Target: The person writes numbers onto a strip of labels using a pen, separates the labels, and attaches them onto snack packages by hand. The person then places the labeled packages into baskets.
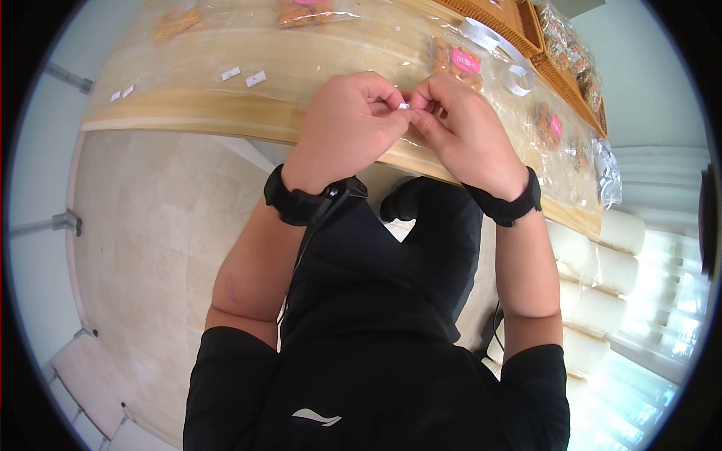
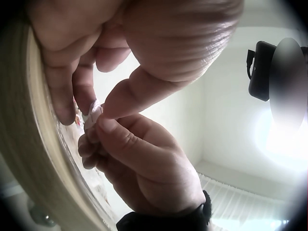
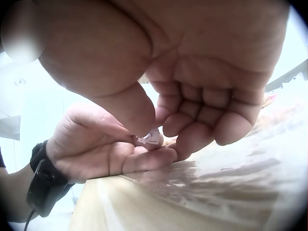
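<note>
Close over the table's near edge, both hands meet at a small white label (image 1: 404, 106) with dark print. My left hand (image 1: 347, 128) pinches it from one side between thumb and finger, and my right hand (image 1: 472, 129) pinches it from the other. In the left wrist view the label (image 2: 95, 113) looks bent or creased, partly hidden by the fingertips. The right wrist view shows the label (image 3: 152, 138) between the thumbs and fingers, with the other right fingers curled in. More small white labels (image 1: 256, 78) lie on the table left of the hands.
Clear plastic film covers the wooden table (image 1: 188, 116). A snack packet with a pink sticker (image 1: 465, 60) lies beyond the right hand, near a white tape roll (image 1: 519, 79). Another packet (image 1: 304, 11) is at the back. Wicker baskets (image 1: 500, 19) stand back right, beside wrapped packets (image 1: 568, 49).
</note>
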{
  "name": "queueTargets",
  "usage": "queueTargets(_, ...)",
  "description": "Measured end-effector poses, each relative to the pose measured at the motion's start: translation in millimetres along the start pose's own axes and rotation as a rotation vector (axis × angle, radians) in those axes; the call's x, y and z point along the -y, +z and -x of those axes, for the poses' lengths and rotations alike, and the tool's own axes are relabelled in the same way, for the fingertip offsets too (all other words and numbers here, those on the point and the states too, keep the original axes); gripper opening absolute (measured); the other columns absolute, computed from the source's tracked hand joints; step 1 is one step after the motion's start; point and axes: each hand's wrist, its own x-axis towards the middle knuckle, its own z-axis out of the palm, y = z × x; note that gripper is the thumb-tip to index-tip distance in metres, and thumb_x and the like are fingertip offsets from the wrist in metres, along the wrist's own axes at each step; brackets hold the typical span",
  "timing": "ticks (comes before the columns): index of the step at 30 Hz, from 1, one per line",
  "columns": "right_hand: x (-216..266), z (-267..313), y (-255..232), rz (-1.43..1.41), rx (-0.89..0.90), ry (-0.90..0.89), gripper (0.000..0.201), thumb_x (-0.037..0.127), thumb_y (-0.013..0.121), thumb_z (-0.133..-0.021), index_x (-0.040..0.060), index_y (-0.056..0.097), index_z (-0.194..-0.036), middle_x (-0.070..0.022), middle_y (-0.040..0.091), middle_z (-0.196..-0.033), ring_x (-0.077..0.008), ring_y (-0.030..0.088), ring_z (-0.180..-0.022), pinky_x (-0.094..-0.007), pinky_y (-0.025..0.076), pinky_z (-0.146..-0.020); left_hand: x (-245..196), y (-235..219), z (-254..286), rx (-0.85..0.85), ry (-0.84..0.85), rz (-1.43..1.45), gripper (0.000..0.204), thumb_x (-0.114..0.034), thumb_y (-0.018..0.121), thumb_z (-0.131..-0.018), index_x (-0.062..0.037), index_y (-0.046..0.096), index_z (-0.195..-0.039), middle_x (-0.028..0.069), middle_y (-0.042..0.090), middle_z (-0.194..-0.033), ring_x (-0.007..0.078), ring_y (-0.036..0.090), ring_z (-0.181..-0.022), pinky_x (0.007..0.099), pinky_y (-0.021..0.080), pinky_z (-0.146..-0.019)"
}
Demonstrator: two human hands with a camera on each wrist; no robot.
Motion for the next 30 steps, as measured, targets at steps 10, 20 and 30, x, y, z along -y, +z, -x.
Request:
queueTargets(10, -6, 5, -3, -0.054, 0.005, 0.013, 0.012, 0.011, 0.065, -0.091, 0.0006, 0.059, -0.092, -0.0164, 0.062, -0.084, -0.0319, 0.062, -0.076, -0.0400, 0.049, -0.069, 0, 0, -1, -0.023, 0.033, 0.021, 0.010, 0.003, 0.061, -0.087, 0.0040, 0.068, -0.095, 0.0022, 0.070, -0.090, 0.0044, 0.063, -0.081, 0.0206, 0.047, -0.069)
queueTargets(20, -1, 0, 1, -0.004, -0.046, 0.038, 0.011, 0.010, 0.067, -0.088, -0.0002, 0.065, -0.091, -0.0162, 0.065, -0.084, -0.0309, 0.064, -0.075, -0.0385, 0.050, -0.069, 4, 1, 1, -0.015, 0.064, 0.010, 0.002, 0.002, 0.064, -0.088, 0.0016, 0.066, -0.089, 0.0004, 0.068, -0.087, 0.0030, 0.061, -0.078, 0.0206, 0.045, -0.064)
queueTargets(30, -4, 7, -4, -0.141, -0.019, 0.079, 0.013, 0.010, 0.063, -0.093, -0.0002, 0.067, -0.099, -0.0109, 0.064, -0.080, -0.0196, 0.060, -0.071, -0.0327, 0.048, -0.067, 18, 10, 0, -0.061, 0.223, 0.085, 0.003, 0.004, 0.066, -0.089, 0.0023, 0.064, -0.087, 0.0013, 0.066, -0.091, 0.0033, 0.062, -0.079, 0.0200, 0.048, -0.064)
